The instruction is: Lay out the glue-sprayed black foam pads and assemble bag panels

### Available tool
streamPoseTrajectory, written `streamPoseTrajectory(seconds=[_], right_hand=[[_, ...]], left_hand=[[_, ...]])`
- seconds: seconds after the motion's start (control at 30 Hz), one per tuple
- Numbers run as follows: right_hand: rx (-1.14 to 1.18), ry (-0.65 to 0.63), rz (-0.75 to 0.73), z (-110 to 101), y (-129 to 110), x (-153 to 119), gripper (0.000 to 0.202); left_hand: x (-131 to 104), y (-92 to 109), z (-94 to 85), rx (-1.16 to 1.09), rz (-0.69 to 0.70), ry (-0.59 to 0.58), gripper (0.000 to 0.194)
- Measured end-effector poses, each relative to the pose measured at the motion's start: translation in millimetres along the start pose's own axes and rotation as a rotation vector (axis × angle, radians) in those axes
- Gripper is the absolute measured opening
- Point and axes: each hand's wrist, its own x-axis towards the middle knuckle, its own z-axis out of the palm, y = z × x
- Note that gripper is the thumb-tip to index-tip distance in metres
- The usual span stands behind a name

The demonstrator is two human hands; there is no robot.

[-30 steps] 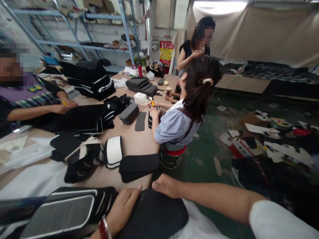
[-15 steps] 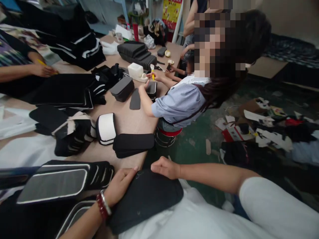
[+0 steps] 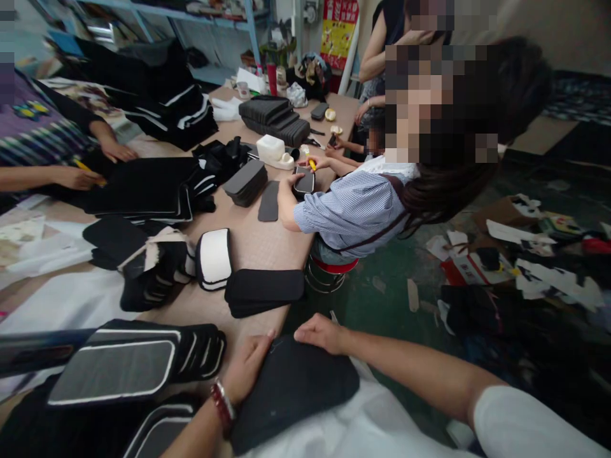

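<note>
A dark, round-cornered flat panel (image 3: 298, 394), perhaps fabric or foam, lies across my lap at the table edge. My left hand (image 3: 248, 366), with bracelets on its wrist, grips the panel's left edge, thumb on top and fingers mostly hidden. At the far edge, my right hand (image 3: 321, 333) pinches the panel between thumb and curled fingers. Faint light marks show on its surface. Left of my left hand sits a stack of black panels with white edging and a grey top face (image 3: 117, 369). Another such white-edged stack (image 3: 165, 432) is partly covered by my left forearm.
Black panels (image 3: 265, 289) and a white-faced pad (image 3: 214, 257) lie on the table (image 3: 260, 245). Across it, a co-worker in a checked shirt (image 3: 353, 203) holds a yellow-handled tool. Another co-worker's hand (image 3: 88, 177) rests by black pieces. Scraps and boxes (image 3: 491, 254) litter the floor.
The view has shifted, so most things appear further right and lower. Both my hands keep hold of the panel. The seated co-worker's yellow-handled tool is now lower, closer to the piece in hand.
</note>
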Motion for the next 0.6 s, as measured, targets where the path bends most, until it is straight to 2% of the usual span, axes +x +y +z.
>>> streamPoseTrajectory(seconds=[0.07,0.13,0.23,0.3,0.4,0.5,0.57,0.6], right_hand=[[-0.107,-0.056,-0.02,-12,-4,8,0.048],[-0.238,-0.13,-0.042,-25,-12,18,0.049],[-0.423,-0.186,-0.058,-40,-21,40,0.052],[-0.475,-0.122,-0.047,-46,-21,58,0.049],[-0.471,-0.082,-0.022,-53,-10,86,0.045],[-0.436,-0.165,0.019,-64,4,115,0.043],[-0.436,-0.224,0.045,-70,12,133,0.041],[-0.448,-0.248,0.055,-72,15,141,0.04]], left_hand=[[13,-6,-8.4,0.274,0.042,-0.083,0.056],[31,-3,-20.3,0.535,0.112,-0.09,0.054],[62,9,-40.3,0.784,0.229,-0.002,0.051],[82,15,-55.2,0.86,0.275,0.08,0.049],[102,13,-81.1,0.869,0.28,0.283,0.043],[95,0,-100.1,0.727,0.201,0.619,0.036],[76,-13,-97.4,0.549,0.087,0.823,0.033],[64,-22,-89.9,0.448,0.022,0.883,0.032]])
